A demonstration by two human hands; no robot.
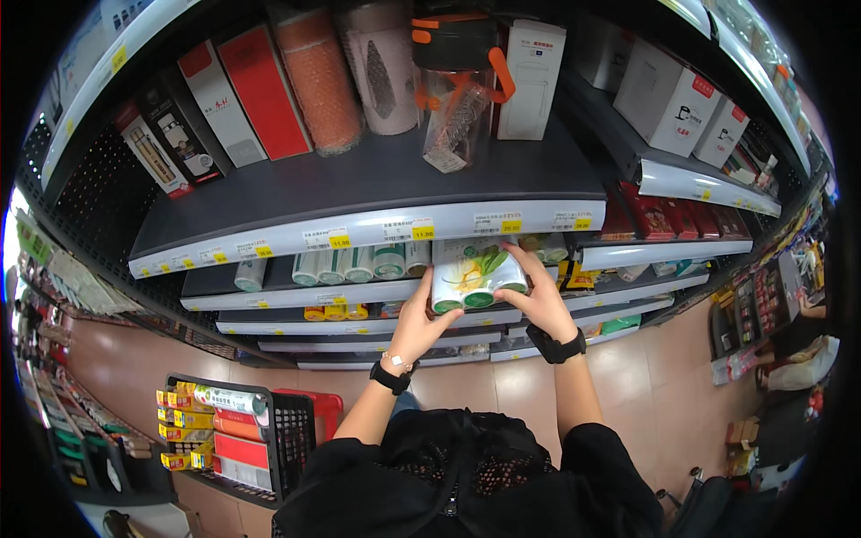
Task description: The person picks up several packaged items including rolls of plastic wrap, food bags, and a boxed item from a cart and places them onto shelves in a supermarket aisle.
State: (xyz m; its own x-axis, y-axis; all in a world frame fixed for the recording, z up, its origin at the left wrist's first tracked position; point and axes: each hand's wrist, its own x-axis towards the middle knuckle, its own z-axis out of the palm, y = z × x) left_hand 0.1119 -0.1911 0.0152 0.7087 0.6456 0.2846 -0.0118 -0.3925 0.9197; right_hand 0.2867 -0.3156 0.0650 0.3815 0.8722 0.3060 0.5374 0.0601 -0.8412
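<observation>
Between both palms I hold a multi-roll pack (pixel 479 272) in printed plastic film, with green round ends facing me and yellow and green pictures on it. My left hand (pixel 420 315) grips its left side, thumb below the front edge. On its right side is my right hand (pixel 536 292), its thumb across a green end and its fingers over the far corner. The pack is at the front of a lower shelf, just under the price rail (pixel 366 232). Several similar rolls (pixel 360 262) stand in a row on that shelf, left of the pack.
On the upper shelf are boxed flasks (pixel 259 87), bubble-wrapped bottles (pixel 319 81) and a clear jug with an orange handle (pixel 457 94). White boxes (pixel 666 97) sit further right. A black basket (pixel 292 437) of boxed goods stands lower left on the tiled floor (pixel 471 387). Another person (pixel 804 363) is at far right.
</observation>
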